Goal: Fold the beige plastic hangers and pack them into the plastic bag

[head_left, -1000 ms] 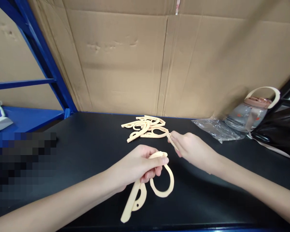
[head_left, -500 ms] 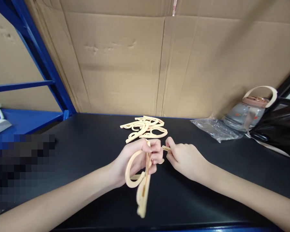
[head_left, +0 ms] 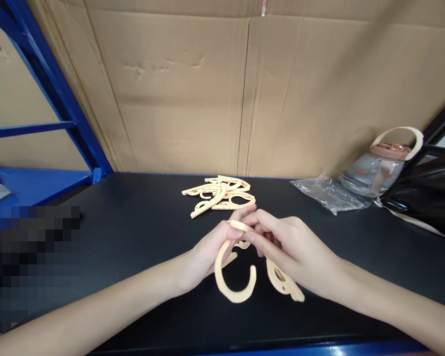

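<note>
A cream plastic folding hanger point(head_left: 234, 295) is held between both hands above the black tabletop, its curved hook hanging down toward me. My left hand point(head_left: 211, 249) is closed on the hanger's upper middle, the thumb pressed by the joint. Meeting it from the right, my right hand point(head_left: 292, 247) pinches the same part with thumb and fingers. One hanger arm slants out below my right hand; parts of the other show behind my left fingers. Beyond my hands lies a pile of several similar cream hangers point(head_left: 222, 193), partly overlapping.
Crumpled clear plastic packaging point(head_left: 330, 194) lies at the back right, beside a transparent bottle point(head_left: 371, 173) with a brown lid and cream handle. A black bag point(head_left: 426, 193) stands at the right edge. Cardboard point(head_left: 178, 99) walls the back; a blue metal frame point(head_left: 65, 94) rises at the left.
My right hand has moved in to the left and now grips the hanger alongside my left hand. The hanger has turned: its hook now faces me and one arm points down to the right.
</note>
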